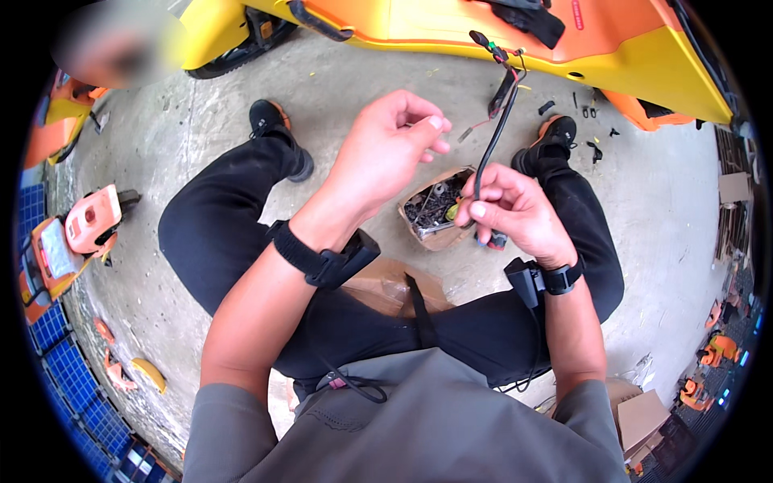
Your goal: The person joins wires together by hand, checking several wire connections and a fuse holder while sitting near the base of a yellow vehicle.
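Note:
My right hand [515, 211] pinches a black cable [493, 145] between thumb and fingers. The cable runs up to a bundle of thin wires and connectors [499, 55] by the edge of a large orange and yellow plastic body [483, 30]. My left hand [394, 141] hovers left of the cable, its fingers loosely curled and apart, with nothing visible in them. Thin bare-ended wires [469, 131] hang just right of its fingertips. Below and between the hands is a small cardboard box [435, 240] of dark small hardware. My right fingers partly cover its right side.
Small black parts [594, 150] lie on the concrete floor [354, 76] beyond my right shoe [555, 133]. A cardboard piece [394, 286] lies between my thighs. Orange machine parts [93, 217] and blue crates [68, 362] line the left. Another person, blurred, is at upper left.

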`<state>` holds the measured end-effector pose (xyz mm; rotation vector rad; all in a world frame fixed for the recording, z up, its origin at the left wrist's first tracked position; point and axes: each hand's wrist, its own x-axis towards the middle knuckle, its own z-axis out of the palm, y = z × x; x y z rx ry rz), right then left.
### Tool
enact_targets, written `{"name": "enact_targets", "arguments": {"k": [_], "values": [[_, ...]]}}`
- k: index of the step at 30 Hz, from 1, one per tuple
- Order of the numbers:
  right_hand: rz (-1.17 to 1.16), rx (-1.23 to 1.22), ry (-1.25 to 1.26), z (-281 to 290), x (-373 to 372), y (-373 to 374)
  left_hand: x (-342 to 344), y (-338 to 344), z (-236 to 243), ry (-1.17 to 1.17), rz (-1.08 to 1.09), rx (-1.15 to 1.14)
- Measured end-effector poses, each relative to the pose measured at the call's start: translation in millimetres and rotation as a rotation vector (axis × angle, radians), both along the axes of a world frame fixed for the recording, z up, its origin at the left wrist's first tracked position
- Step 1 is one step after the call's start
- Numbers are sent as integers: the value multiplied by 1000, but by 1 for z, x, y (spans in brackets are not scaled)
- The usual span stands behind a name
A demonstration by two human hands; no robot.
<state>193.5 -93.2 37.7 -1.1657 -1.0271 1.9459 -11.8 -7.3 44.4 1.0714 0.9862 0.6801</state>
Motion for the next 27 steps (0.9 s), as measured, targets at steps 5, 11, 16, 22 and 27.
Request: {"name": "enact_targets", "arguments": {"k": [5,11,16,22,27], "values": [[43,22,-3,-11,-1,-2,2,0,3,-9,-81,-26],[67,-6,70,-17,-8,-4,6,-9,-2,-28,-198,-62],[133,-12,20,-23,-15,-7,10,-11,-4,-84,-218,-95],[195,191,-114,-32,-25,-11,9,-12,-1,-151,-241,-108],[289,341,-286,-29,-23,-7,9,-13,-2,-117,-227,-127]]}}
